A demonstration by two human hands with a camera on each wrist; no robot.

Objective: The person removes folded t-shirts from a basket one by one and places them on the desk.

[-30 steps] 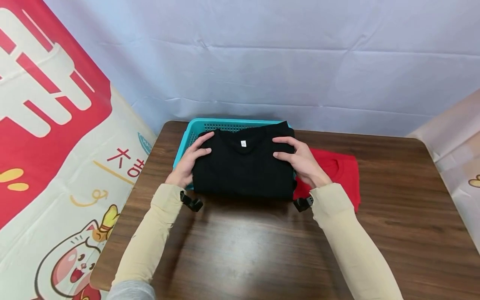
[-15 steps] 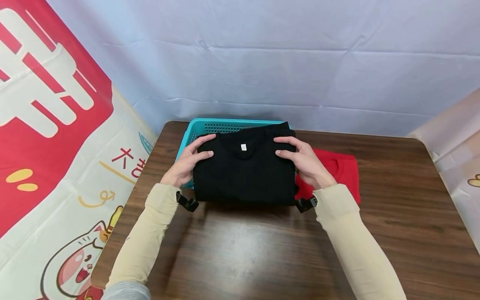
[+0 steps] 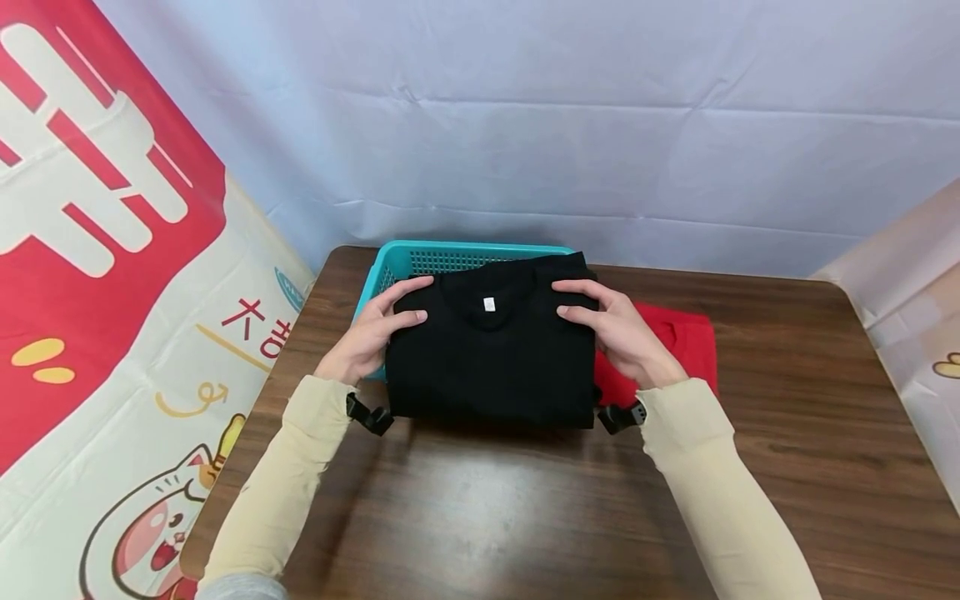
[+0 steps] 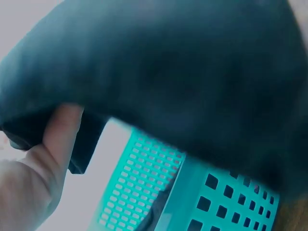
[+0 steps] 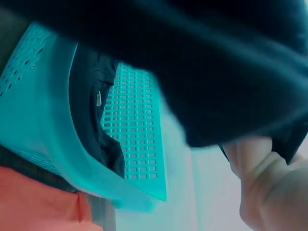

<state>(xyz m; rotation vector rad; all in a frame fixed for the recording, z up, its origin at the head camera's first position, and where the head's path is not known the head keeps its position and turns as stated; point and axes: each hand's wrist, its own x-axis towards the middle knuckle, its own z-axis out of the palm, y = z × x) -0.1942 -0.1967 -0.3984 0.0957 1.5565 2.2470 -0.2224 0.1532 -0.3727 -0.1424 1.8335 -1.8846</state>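
Note:
A folded black T-shirt (image 3: 491,358) with a white neck label is held up by both hands, over the front of a turquoise plastic basket (image 3: 480,247). My left hand (image 3: 369,335) grips its left side, thumb and a finger showing on top. On the other side my right hand (image 3: 622,329) grips it in the same way. In both wrist views the shirt (image 4: 159,82) hangs apart from the basket and hides much of the fingers. Inside the basket lies another dark garment (image 5: 94,113) with a small white label, seen in the right wrist view.
A folded red garment (image 3: 693,350) lies on the brown wooden table (image 3: 795,400), just right of the basket. A pale curtain (image 3: 525,158) hangs behind the table, and a printed banner (image 3: 172,333) stands along its left side.
Both hands have brought the black T-shirt slightly toward the person, so its lower edge sits nearer the table's front. The grip stays the same; the basket and red garment stay put.

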